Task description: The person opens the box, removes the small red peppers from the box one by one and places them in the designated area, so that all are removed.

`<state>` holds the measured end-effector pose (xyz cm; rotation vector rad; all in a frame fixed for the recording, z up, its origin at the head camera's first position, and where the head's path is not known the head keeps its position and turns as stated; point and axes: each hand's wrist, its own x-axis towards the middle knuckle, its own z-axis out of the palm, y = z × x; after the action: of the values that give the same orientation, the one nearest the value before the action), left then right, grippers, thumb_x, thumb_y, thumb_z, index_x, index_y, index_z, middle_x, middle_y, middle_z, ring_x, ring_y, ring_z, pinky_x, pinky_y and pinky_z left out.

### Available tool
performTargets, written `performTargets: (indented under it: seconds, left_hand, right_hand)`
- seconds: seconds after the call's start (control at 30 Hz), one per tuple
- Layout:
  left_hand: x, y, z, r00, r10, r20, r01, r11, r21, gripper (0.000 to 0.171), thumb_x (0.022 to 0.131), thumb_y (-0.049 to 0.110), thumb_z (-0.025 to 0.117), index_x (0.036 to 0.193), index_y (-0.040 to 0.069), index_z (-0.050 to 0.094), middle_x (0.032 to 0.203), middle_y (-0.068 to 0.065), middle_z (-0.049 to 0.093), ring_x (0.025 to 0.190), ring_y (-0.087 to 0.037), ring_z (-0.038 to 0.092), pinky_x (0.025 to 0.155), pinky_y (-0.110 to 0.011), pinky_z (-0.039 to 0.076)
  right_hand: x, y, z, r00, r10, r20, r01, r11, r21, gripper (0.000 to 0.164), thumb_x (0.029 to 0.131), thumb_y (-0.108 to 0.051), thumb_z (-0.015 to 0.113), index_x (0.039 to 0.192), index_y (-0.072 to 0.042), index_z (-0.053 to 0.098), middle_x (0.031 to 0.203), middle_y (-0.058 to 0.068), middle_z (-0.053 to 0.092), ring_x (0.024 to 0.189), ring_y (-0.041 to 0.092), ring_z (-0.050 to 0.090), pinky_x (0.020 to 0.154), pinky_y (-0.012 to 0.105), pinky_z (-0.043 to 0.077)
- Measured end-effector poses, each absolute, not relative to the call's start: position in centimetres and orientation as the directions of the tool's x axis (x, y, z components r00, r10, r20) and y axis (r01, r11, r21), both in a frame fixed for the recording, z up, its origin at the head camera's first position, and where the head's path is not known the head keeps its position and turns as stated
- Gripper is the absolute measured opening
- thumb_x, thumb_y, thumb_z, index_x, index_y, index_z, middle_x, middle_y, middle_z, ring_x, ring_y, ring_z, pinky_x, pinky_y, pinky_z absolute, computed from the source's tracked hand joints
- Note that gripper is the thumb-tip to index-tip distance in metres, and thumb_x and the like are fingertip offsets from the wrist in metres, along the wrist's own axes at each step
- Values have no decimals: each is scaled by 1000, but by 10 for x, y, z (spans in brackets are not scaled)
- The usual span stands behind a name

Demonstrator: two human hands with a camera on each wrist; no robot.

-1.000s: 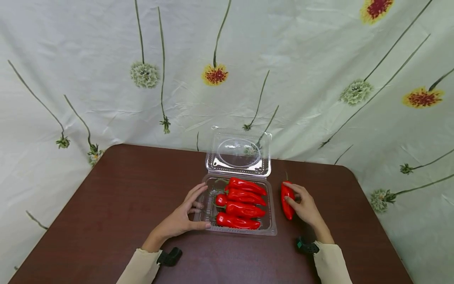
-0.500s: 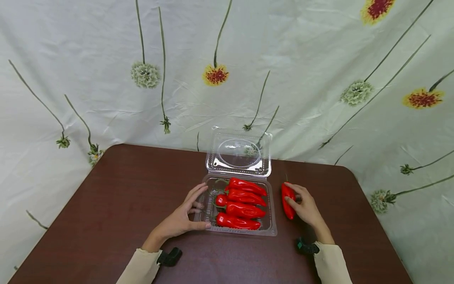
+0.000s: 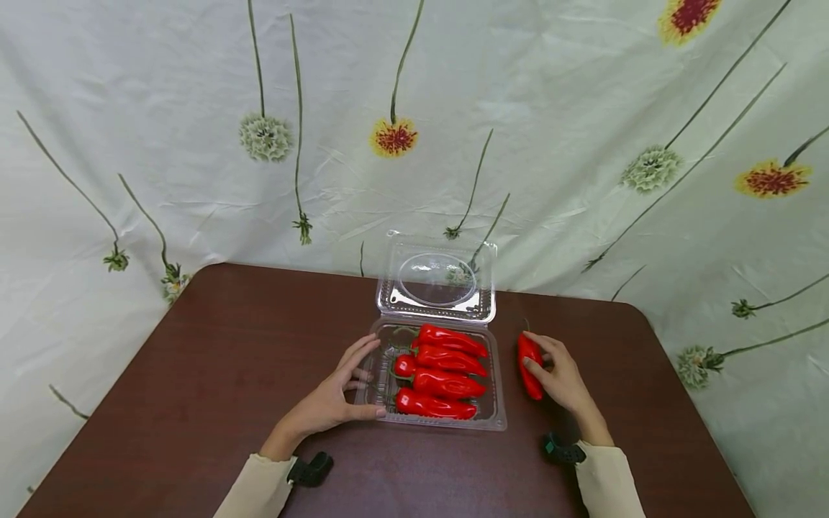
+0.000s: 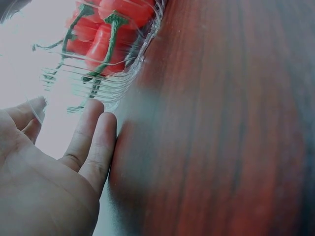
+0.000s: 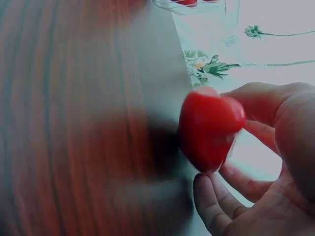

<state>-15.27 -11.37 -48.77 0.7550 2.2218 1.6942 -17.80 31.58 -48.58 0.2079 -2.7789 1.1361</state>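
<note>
A clear plastic clamshell container (image 3: 501,396) lies on the table with its lid (image 3: 482,311) raised at the back. Several red peppers (image 3: 447,383) with green stems lie crosswise inside, stems to the left. At the container's left side, my left hand (image 3: 330,396) spreads its fingers along the edge, the thumb at the front corner. The left wrist view shows those fingers (image 4: 101,142) nearly straight against the ribbed wall. To the right of the container, my right hand (image 3: 562,378) holds one red pepper (image 3: 529,365) between thumb and fingers, its stem pointing away.
The dark brown table (image 3: 246,345) has rounded far corners. Behind it hangs a pale curtain (image 3: 550,144) printed with flowers, close to the raised lid. Each wrist wears a black strap (image 3: 311,469).
The pepper in my right hand has shifted slightly to the right and turned a little, together with the fingers. My left hand and the container stay where they were.
</note>
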Motion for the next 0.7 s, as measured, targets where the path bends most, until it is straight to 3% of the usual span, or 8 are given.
performTargets:
  seconds: [0.23,0.7]
  left_hand:
    - [-154,-114,-486,-838,534,116,261,205,943,103,82,25,82,161,17,17,167,-3,6,116,-29,47,97,-39,45]
    - [-153,-114,-487,-839,533,111,255,205,945,103,82,24,83,161,16,17,167,-3,5,115,-29,47,97,-37,46]
  right_hand:
    - [-178,318,-484,-981,-73,181,-179,707,-684,47,94,-9,67,140,-6,57,137,29,49,102,40,58,79,44,50]
    - [-177,319,-482,-984,-57,167,-156,725,-671,45,95,-9,65,139,-4,57,137,31,48,104,43,57,82,48,51]
